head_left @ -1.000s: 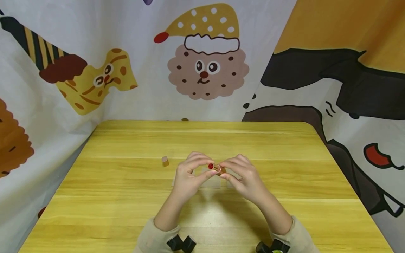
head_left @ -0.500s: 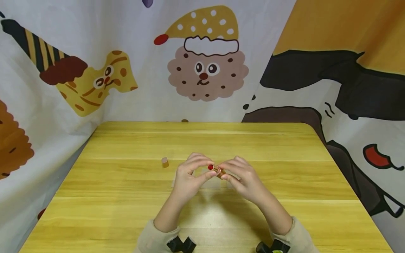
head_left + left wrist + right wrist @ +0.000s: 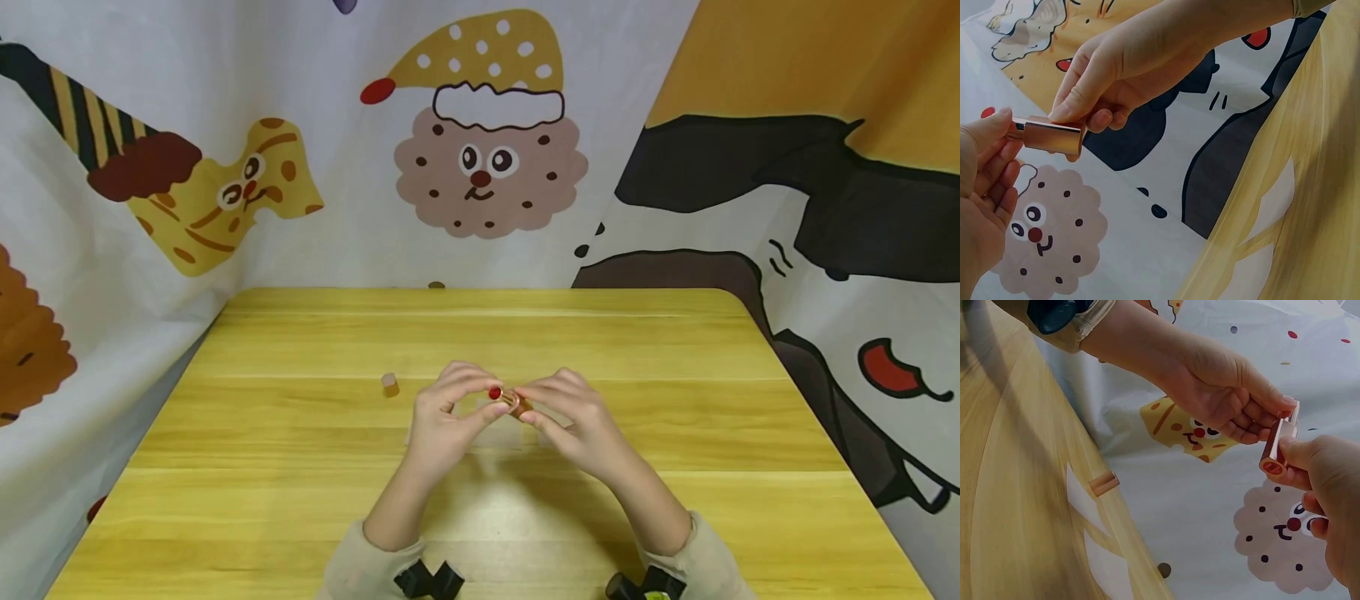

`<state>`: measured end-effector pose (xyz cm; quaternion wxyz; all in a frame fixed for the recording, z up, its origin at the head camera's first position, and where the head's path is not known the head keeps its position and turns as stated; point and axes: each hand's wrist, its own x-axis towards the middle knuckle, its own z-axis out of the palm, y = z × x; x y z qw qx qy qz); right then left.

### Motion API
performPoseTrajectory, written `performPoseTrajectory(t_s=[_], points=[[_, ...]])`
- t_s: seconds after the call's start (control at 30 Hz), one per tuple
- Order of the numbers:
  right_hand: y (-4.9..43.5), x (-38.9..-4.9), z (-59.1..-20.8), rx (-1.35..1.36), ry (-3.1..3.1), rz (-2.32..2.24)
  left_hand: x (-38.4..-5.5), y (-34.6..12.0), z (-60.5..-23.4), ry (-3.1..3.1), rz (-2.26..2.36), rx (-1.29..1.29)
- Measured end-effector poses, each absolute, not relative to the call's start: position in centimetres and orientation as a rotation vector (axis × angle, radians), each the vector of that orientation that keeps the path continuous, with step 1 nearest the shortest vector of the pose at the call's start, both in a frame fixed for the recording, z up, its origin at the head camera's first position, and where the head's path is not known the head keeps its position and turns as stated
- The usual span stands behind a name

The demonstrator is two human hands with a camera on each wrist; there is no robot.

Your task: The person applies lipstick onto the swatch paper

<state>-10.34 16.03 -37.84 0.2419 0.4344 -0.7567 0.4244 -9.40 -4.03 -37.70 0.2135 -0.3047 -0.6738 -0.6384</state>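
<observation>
A lipstick [image 3: 514,402] in a shiny copper-gold tube is held between both hands above the table, its red tip pointing left. My left hand [image 3: 442,421] pinches the narrow inner tube by the red tip with thumb and fingers. At the other end, my right hand [image 3: 581,421] pinches the wider base [image 3: 1054,137] between thumb and fingers. The round underside of that base [image 3: 1272,467] faces the right wrist view. Standing on the table left of the hands is the copper-coloured lipstick cap [image 3: 391,386].
Pale flat sheets [image 3: 498,437] lie on the wooden table [image 3: 300,500] beneath the hands, partly hidden by them in the head view. The cap [image 3: 1105,484] is near these sheets in the right wrist view. A printed cartoon curtain [image 3: 345,208] hangs behind the table.
Both hands keep the same grip on the lipstick, which has barely moved. The head view has shifted slightly.
</observation>
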Motion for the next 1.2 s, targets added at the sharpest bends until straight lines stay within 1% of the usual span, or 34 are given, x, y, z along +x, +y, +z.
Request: performPoseTrajectory(t_s=[0.47,1.2], points=[[15.99,-10.12,-38.36,1.082,-2.034,1.17,-9.34,-4.22,-37.65,-1.82,-1.756,-0.836],[15.55,-10.31,-38.11,1.146,-1.941,1.121,-9.49,-4.2,-37.55,-1.779,-1.762,-0.855]])
